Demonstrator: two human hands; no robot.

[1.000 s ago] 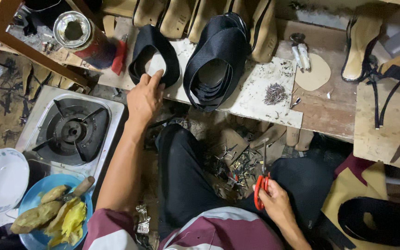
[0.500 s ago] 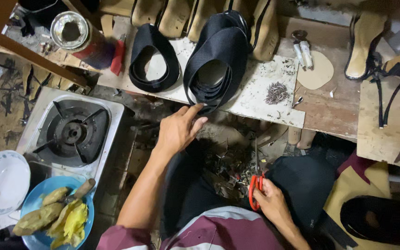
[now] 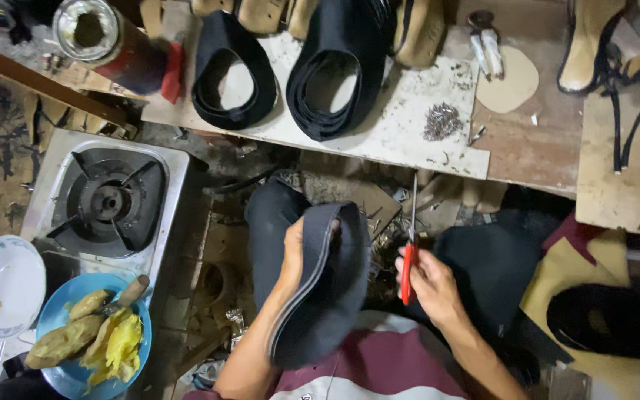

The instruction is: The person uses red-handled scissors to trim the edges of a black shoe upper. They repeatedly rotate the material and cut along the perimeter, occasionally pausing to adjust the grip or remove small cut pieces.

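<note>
1. Head view: the left hand (image 3: 295,255) is now down at the lap, wrapped around a dark shoe upper (image 3: 327,289). A second ago it was reaching up at the bench (image 3: 379,133), so a piece got pulled off for work.
2. The right hand (image 3: 431,285) still grips the red-handled scissors (image 3: 409,255), blades pointing up, just right of the upper.
3. Beyond both hands, two stacks of black uppers (image 3: 335,81) sit on the bench; the gas stove (image 3: 109,200) is off to the left.
</note>
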